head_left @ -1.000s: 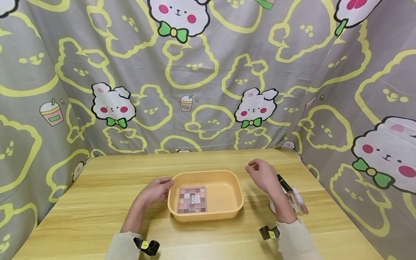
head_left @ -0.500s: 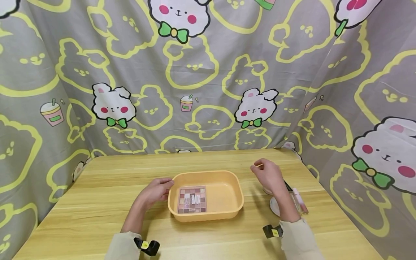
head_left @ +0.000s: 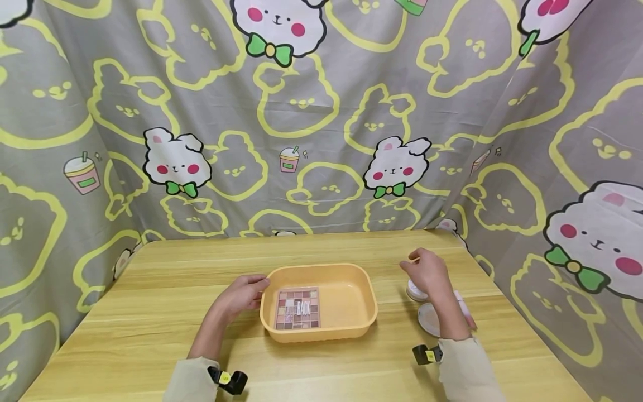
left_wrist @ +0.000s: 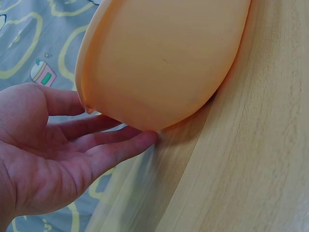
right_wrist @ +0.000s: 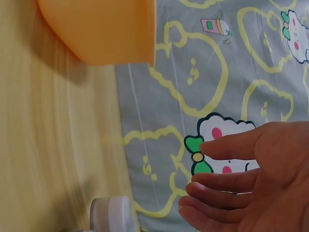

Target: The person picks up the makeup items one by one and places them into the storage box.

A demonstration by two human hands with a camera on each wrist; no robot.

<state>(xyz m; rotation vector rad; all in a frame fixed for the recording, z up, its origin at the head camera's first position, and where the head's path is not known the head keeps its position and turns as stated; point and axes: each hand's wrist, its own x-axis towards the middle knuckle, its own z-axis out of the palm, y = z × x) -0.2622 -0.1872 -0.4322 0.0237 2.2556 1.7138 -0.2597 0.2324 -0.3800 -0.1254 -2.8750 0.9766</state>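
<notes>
An orange-yellow plastic tray (head_left: 346, 336) stands on the wooden table. In its left half lies a square eyeshadow palette (head_left: 297, 308) with "BACK" lettered on the lid. My left hand (head_left: 244, 294) holds the tray's left end, thumb at the rim and fingers against the outer wall, as the left wrist view shows. My right hand (head_left: 427, 273) hovers to the right of the tray with fingers loosely bent and nothing in them. Just below it sits a small round jar (head_left: 416, 291) with a white lid, also low in the right wrist view. Nearer me is a flat round compact (head_left: 428, 319).
Partly hidden by my right forearm lies a pink tube (head_left: 464, 309). A grey patterned curtain (head_left: 321, 111) hangs round the back and sides of the table (head_left: 166, 312). Each sleeve cuff carries a black wrist camera (head_left: 427, 355).
My right hand has drifted to the right, away from the tray, uncovering the small jar and the round compact; the dark tube is now behind the forearm. Left hand and tray stay put.
</notes>
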